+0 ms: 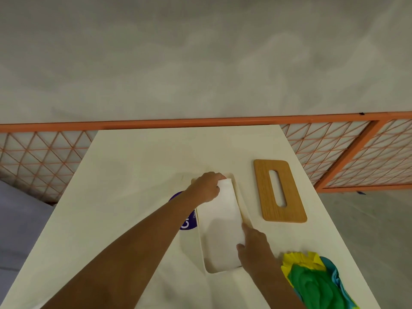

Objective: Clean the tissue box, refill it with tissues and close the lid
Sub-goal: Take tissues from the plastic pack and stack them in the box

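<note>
An open cream rectangular plastic tissue box (223, 269) lies at the middle of the cream bench (124, 166), its long axis running from near to far and leaning slightly leftward at the far end, its open top facing up. A white stack of folded tissues (219, 221) fills most of the box, lying along the same axis. The left hand (206, 186) reaches over the far end of the box, its fingers (219, 176) curled down and closed on the far edge of the tissue stack. The right hand (254, 241) is at the near right side of the box, its fingers (246, 227) only partly spread, the tips pressing on the stack's right edge beside the box wall. Right of the box and apart from it, a flat brown wooden lid with a long slot (279, 190) lies on the bench, parallel to the box. Left of the box, partly hidden by the left forearm, sits a purple and white tissue packet (189, 224). At the near right edge lies a bundle of yellow, green and blue cloths (312, 284). Beyond the bench stands an orange wire-mesh fence (334, 148).
</note>
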